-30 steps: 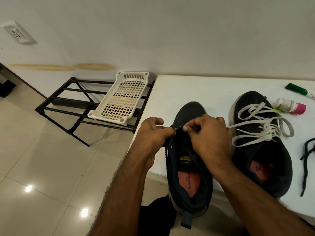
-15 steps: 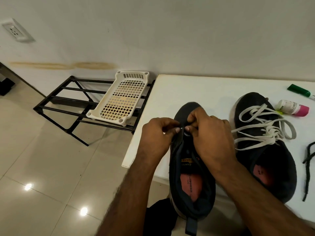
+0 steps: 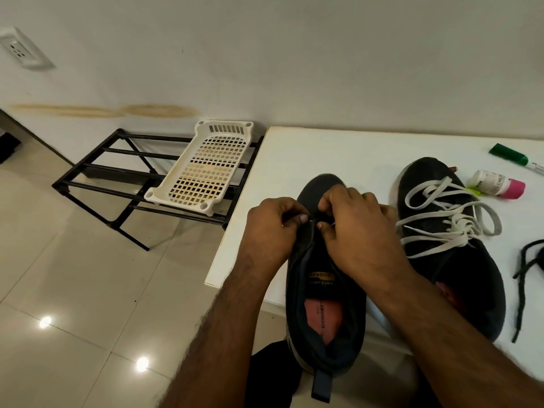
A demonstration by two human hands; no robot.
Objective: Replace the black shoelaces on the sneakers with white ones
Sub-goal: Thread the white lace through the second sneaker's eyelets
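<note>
Head view: a dark sneaker (image 3: 325,295) lies at the near edge of the white desk (image 3: 338,151), toe pointing to the wall, heel hanging over the edge. Both hands meet over its tongue. The left hand (image 3: 272,228) has its fingers curled, thumb and forefinger pinching the sneaker's upper edge at the eyelets. The right hand (image 3: 357,228) is curled too, its fingertips pinching something small at the same spot; a sliver of white shows there, but whether it is a lace tip cannot be told. Right of this sneaker, close beside it, sits the second sneaker (image 3: 450,245), already threaded with a white lace (image 3: 447,222) lying loose on top. Further right of the sneaker a black lace (image 3: 527,278) lies on the desk. Beyond the second sneaker are a small bottle with a pink cap (image 3: 497,184) and a green marker (image 3: 512,156). Left of the desk, a black rack (image 3: 117,184) on the floor carries a white basket (image 3: 206,169).
</note>
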